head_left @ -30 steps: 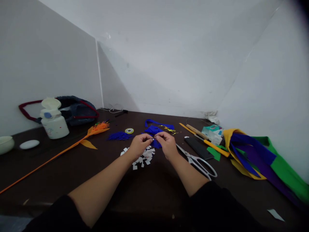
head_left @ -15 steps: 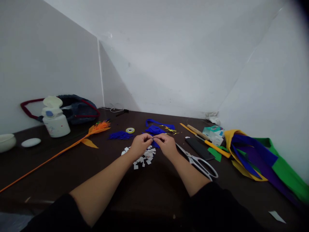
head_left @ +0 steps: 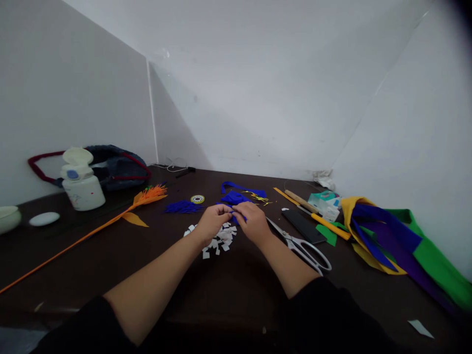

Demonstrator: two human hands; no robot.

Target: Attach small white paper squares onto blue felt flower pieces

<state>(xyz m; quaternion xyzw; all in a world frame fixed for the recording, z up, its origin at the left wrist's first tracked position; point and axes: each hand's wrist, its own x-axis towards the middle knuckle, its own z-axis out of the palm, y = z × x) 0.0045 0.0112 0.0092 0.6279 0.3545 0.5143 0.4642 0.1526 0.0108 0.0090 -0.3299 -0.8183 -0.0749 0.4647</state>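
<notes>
My left hand (head_left: 214, 222) and my right hand (head_left: 252, 221) meet over the middle of the dark table, thumbs and fingertips pinched together. A small piece of blue paper (head_left: 233, 212) appears between the fingertips; most of it is hidden. Just beyond them lies folded blue paper (head_left: 236, 197), with a blue strip (head_left: 245, 189) behind it. White paper bits (head_left: 221, 240) are scattered beneath and beside my left hand. A heap of thin blue twisted pieces (head_left: 183, 207) lies to the left, near a yellow-rimmed tape roll (head_left: 197, 199). Scissors (head_left: 300, 246) rest right of my right hand.
An orange paper flower (head_left: 149, 195) on a long stem lies left, before a white bottle (head_left: 84, 189) and a dark bag (head_left: 120, 169). On the right are a black phone (head_left: 304, 226), a yellow cutter (head_left: 330, 227) and coloured paper sheets (head_left: 383, 236). Walls enclose the table.
The fingertips have shifted slightly against each other, the right hand's fingers rolling a little. The whole view has moved slightly; the things on the table lie as before.
</notes>
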